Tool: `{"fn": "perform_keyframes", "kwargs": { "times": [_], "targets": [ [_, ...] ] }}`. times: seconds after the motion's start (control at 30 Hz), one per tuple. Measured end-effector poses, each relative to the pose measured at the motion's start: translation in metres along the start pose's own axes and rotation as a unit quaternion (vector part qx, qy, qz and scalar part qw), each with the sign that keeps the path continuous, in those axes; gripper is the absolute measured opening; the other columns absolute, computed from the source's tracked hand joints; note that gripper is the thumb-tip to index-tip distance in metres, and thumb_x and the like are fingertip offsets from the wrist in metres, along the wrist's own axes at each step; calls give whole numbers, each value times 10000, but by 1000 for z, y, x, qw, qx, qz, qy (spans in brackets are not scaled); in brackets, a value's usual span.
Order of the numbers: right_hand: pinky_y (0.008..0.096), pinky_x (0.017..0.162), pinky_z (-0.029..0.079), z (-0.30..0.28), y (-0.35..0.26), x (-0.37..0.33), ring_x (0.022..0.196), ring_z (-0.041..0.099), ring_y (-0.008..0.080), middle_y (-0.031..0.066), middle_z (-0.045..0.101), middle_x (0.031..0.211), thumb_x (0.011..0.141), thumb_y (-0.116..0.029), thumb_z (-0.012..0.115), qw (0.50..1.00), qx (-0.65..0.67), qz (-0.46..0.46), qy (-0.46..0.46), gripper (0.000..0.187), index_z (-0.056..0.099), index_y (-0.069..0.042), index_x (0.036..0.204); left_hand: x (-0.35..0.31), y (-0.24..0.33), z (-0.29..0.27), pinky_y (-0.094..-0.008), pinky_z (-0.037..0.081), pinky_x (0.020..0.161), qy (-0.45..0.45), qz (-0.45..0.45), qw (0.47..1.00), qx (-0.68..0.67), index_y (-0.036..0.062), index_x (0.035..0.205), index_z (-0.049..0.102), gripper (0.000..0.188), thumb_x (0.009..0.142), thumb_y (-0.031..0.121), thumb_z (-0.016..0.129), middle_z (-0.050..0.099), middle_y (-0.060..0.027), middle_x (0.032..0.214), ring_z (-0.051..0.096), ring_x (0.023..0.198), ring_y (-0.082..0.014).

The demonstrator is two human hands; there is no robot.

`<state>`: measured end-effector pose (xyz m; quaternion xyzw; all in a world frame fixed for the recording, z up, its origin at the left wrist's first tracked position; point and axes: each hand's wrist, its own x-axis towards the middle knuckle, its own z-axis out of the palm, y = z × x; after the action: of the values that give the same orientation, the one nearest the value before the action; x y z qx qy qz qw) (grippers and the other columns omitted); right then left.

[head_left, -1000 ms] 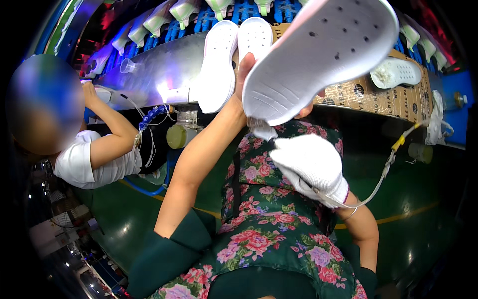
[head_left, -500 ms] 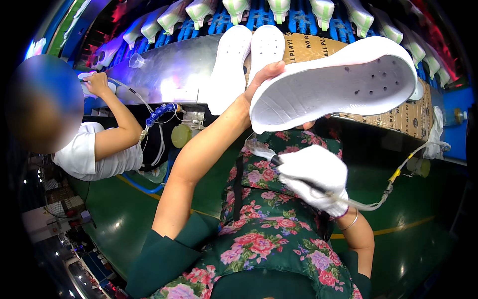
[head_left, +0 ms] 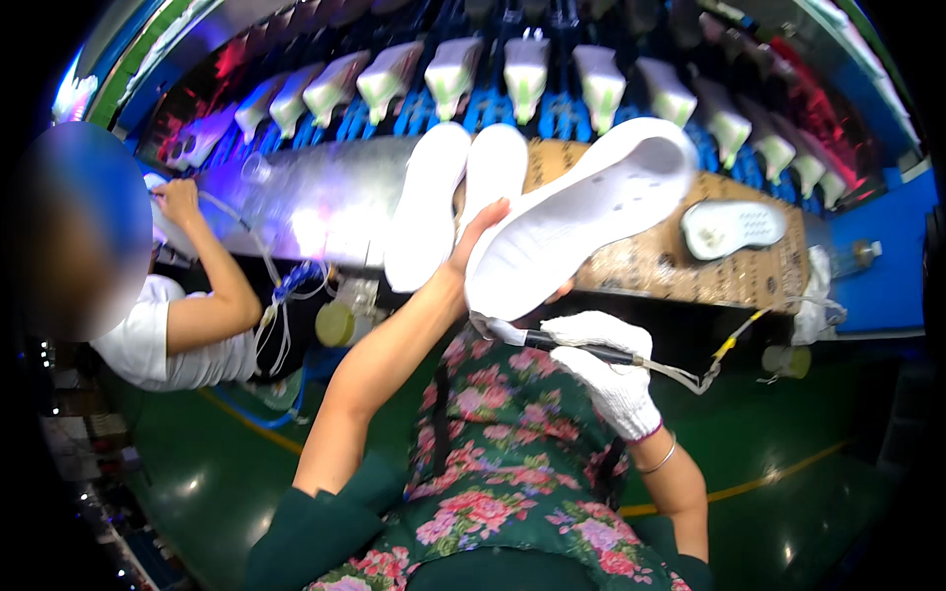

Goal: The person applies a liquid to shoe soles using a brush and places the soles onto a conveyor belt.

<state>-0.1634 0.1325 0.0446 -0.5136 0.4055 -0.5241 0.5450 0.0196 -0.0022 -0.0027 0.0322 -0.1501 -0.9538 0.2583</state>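
Note:
My bare left hand [head_left: 481, 236] grips a large white shoe sole [head_left: 591, 212] near its lower end, with its hollow inner side facing me. The thumb lies along the edge and the other fingers go underneath. My right hand [head_left: 613, 379], in a white knitted glove, is closed around the black handle of a brush [head_left: 567, 345] fed by a clear hose. The brush's pale bristles are at the sole's lower end; whether they touch it I cannot tell. Two more white soles [head_left: 430, 202] [head_left: 497, 165] lie side by side just beyond my left hand.
A metal bench [head_left: 335, 187] runs across, partly covered by printed cardboard [head_left: 641, 261]. Another sole [head_left: 734, 229] lies on the cardboard at right. Behind stands a row of white shoe parts [head_left: 527, 77] on blue holders. A co-worker's arm [head_left: 222, 266] is at left.
My right hand has raised the brush from over my apron to the sole's lower end. The view has shifted, and the sole on the cardboard, mostly hidden before, now shows.

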Motion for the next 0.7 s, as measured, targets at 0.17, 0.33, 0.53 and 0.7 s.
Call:
{"fn": "perform_keyframes", "kwargs": {
  "times": [0.17,0.33,0.53,0.7],
  "targets": [
    [296,707,532,-26,-21,37,797,679,233,121,704,923,742,-3,757,927,-295,-221,67,203,706,-29,937,-15,-29,12,-547,529,841,85,57,994,-26,47,1443,353,749,939,598,295,554,-255,1257,631,994,-438],
    [341,686,529,-42,-28,67,772,663,278,128,690,888,744,-6,740,813,-444,-359,114,194,686,-51,924,-13,-37,13,-567,507,880,60,21,998,-27,56,1459,333,788,920,629,312,525,-267,1300,603,1049,-462],
    [313,674,531,-58,-47,18,782,666,232,138,691,899,736,13,707,987,-16,-140,78,180,685,34,914,-16,-2,47,-657,458,921,-62,92,990,92,86,1498,213,1054,707,502,771,416,-303,1367,523,1170,-464],
    [337,737,548,-99,-22,-10,858,664,270,185,672,963,764,13,655,938,187,-127,263,201,654,39,964,48,45,129,-661,539,784,-269,91,951,119,109,1511,158,1153,643,390,863,348,-302,1396,516,1117,-522]
  ]
}}
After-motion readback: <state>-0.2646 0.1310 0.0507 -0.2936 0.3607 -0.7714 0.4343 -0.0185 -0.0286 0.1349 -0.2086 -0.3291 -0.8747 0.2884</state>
